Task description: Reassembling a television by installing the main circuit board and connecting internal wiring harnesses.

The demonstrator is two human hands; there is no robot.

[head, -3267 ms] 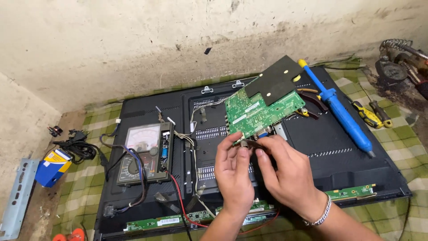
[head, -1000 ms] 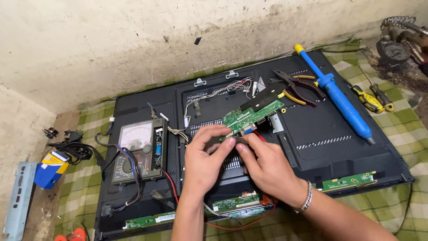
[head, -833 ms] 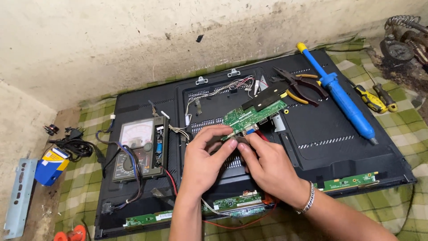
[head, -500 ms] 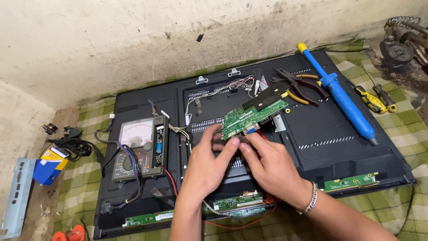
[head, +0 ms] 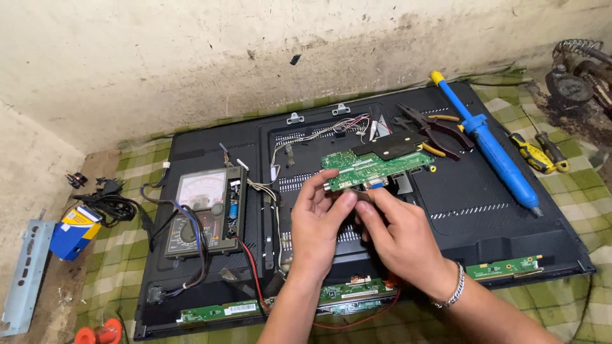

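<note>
A green circuit board (head: 376,169) with a black plate on its far side lies low over the back of a flat black television panel (head: 510,223). My left hand (head: 319,223) grips the board's near left edge with thumb and fingers. My right hand (head: 398,232), a silver bracelet on its wrist, touches the board's near edge by a blue connector. Loose wires (head: 331,130) trail behind the board.
An analog multimeter (head: 201,210) with red and black leads rests on the panel's left. Black pliers (head: 433,130), a blue desoldering pump (head: 491,153) and yellow screwdrivers (head: 539,153) lie at the right. A blue box (head: 73,232) and a metal bracket (head: 25,274) sit at far left.
The board, tilted up earlier, has come down flat near the panel. Both hands stay at its near edge, with only small finger shifts in the last second.
</note>
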